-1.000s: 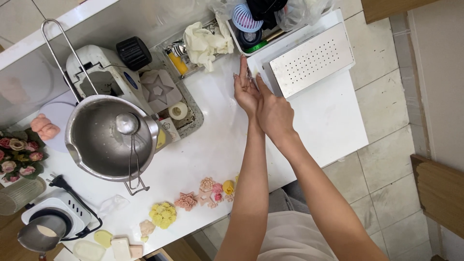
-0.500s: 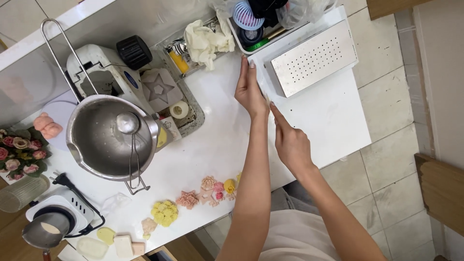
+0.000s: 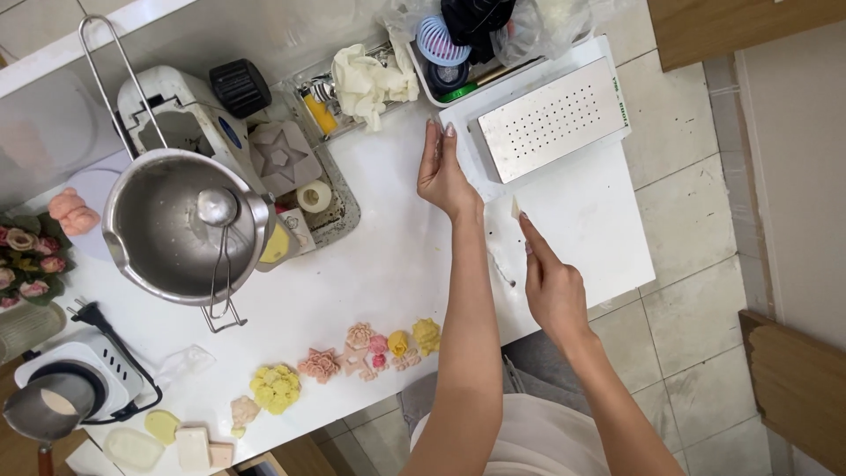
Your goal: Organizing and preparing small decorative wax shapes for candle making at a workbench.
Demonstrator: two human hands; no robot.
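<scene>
Bag: clear plastic bag (image 3: 538, 26) lies crumpled at your counter's (image 3: 388, 264) far edge, over the white tray | Label: small blue oval label (image 3: 228, 133) on the white machine at your left | Strip: narrow green-printed strip (image 3: 619, 99) along the perforated metal box's right edge

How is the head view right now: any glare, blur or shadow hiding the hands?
Head view: even, soft light with faint shadows; both the left hand and right hand are sharp. Mild glare sits on the steel bowl and the perforated metal box. The frame edges bend slightly from the wide lens.
</scene>
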